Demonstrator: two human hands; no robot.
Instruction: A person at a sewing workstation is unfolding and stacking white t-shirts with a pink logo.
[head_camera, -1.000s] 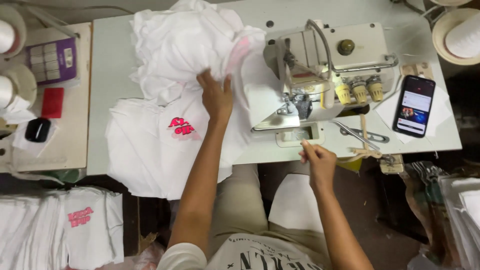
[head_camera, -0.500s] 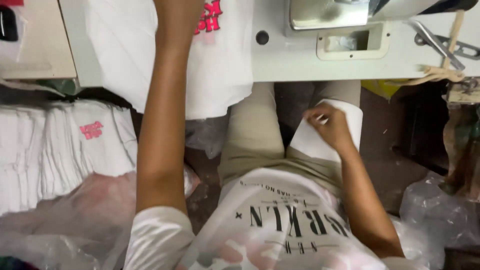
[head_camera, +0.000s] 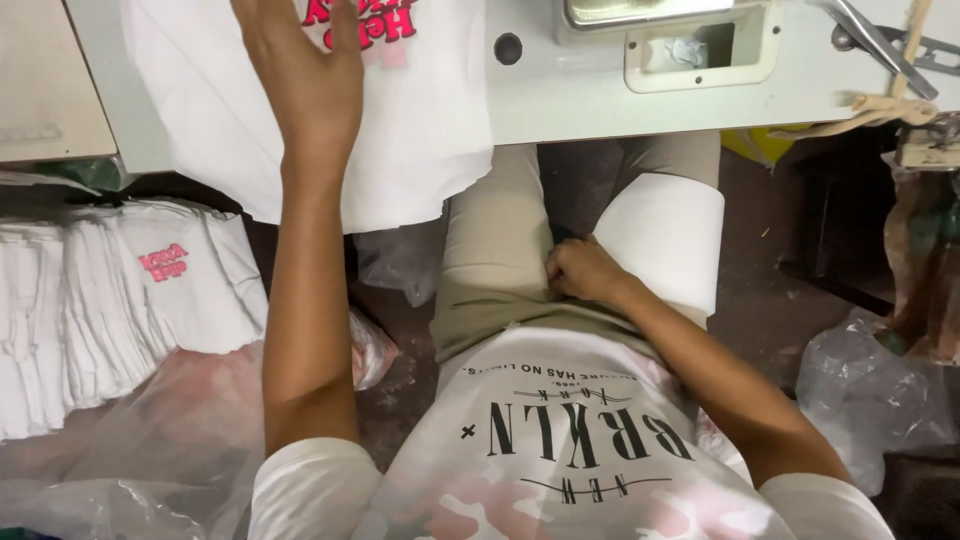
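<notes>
My left hand (head_camera: 305, 75) lies flat, fingers spread, on a white garment (head_camera: 420, 150) with a pink print that hangs over the front edge of the sewing table (head_camera: 600, 100). My right hand (head_camera: 582, 272) rests in my lap with its fingers curled on the edge of a white fabric piece (head_camera: 665, 235) draped over my right thigh. Only the base of the sewing machine (head_camera: 700, 45) shows at the top.
A stack of folded white garments (head_camera: 110, 300) with pink prints sits low at the left on clear plastic. Scissors (head_camera: 880, 40) lie at the table's top right. Crumpled plastic bags (head_camera: 870, 390) lie on the floor at the right. A beige side table (head_camera: 50, 100) stands at the left.
My view has tilted from the tabletop down to my lap. My right hand dropped from the table edge to the white piece on my thigh. The left hand stays on the garment.
</notes>
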